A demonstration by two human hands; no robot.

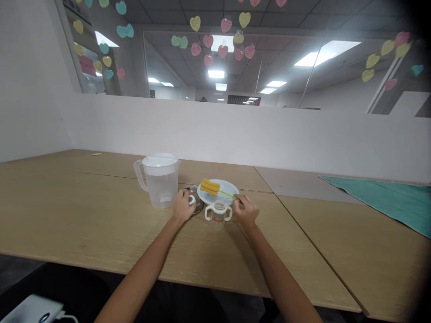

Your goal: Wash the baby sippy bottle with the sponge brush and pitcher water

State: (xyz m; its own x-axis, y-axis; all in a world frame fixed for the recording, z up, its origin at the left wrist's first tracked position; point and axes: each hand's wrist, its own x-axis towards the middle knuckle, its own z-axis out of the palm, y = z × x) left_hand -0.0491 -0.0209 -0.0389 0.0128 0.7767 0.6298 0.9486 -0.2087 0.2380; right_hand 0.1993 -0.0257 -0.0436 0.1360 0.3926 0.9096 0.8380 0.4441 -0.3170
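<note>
My right hand point(247, 211) is closed on the thin green handle of a bottle brush with a yellow sponge head point(210, 187). The sponge lies over the white plate point(232, 189). My left hand point(182, 207) has its fingers closed around a white ring-shaped bottle part point(191, 199), above a dark round dish point(199, 207) that it partly hides. Between my hands a clear baby bottle point(218, 220) with two white handles and red lettering stands upright, its top open. Just left of my left hand is a clear plastic pitcher point(162, 181) with a white lid.
The wooden table point(111, 224) has seams between its boards. A green cloth point(387, 197) lies at the right. A small flat piece point(96, 154) rests at the far left. Behind the table stands a white wall point(202, 130) under a window with heart-shaped notes. A white device point(35, 310) is at lower left.
</note>
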